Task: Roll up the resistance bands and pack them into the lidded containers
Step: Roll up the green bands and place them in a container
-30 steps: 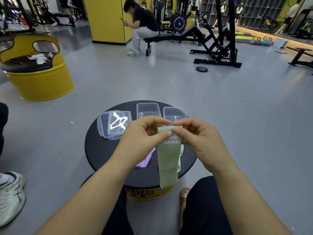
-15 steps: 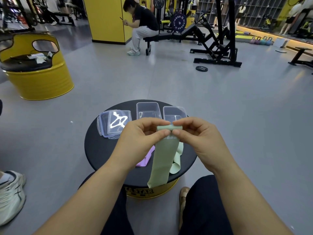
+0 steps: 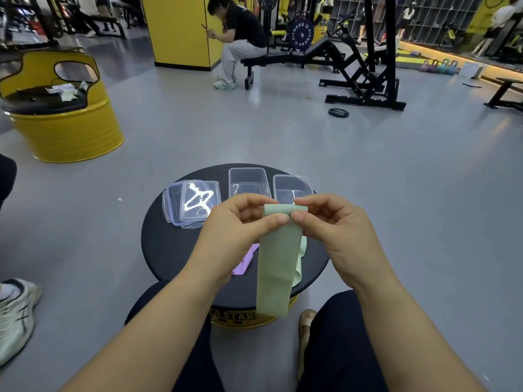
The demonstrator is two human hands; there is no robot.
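Observation:
A pale green resistance band [image 3: 278, 261] hangs from both my hands above the round black table [image 3: 169, 247]. Its top end is curled into a small roll. My left hand [image 3: 236, 230] pinches the roll's left side and my right hand [image 3: 336, 230] pinches its right side. A lighter green band [image 3: 301, 258] and a purple band [image 3: 244, 260] lie on the table, partly hidden behind the hanging band and my left hand. Two clear open containers [image 3: 248, 181] [image 3: 293, 185] stand at the table's far side, with stacked clear lids [image 3: 194, 203] to their left.
A yellow barrel seat [image 3: 60, 123] stands on the grey floor at the left. A person sits on a black bench [image 3: 271, 59] far ahead, near a black weight rack [image 3: 368, 66]. Someone's white shoe [image 3: 14, 315] is at the lower left. My knees flank the table.
The rolled top of the green band has grown slightly as my fingers turned it. The hanging tail has swung from leaning left back to hanging straight down.

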